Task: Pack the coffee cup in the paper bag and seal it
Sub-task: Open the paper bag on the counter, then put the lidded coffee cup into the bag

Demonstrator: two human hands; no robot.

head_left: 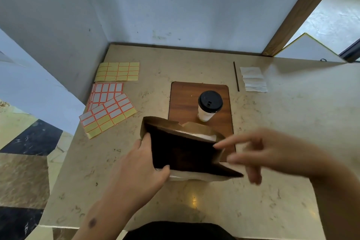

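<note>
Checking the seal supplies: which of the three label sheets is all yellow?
The farthest label sheet, lying nearest the wall, is all yellow. The middle sheet is white with red borders, and the nearest sheet, overlapping it, mixes white and yellow.

Head-worn view, steeply down, close

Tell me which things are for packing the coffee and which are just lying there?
For the job: coffee cup, paper bag, label sticker sheets (probably for sealing).

Just lying about: black stirrer stick, white napkin, wooden board under the cup.
</note>
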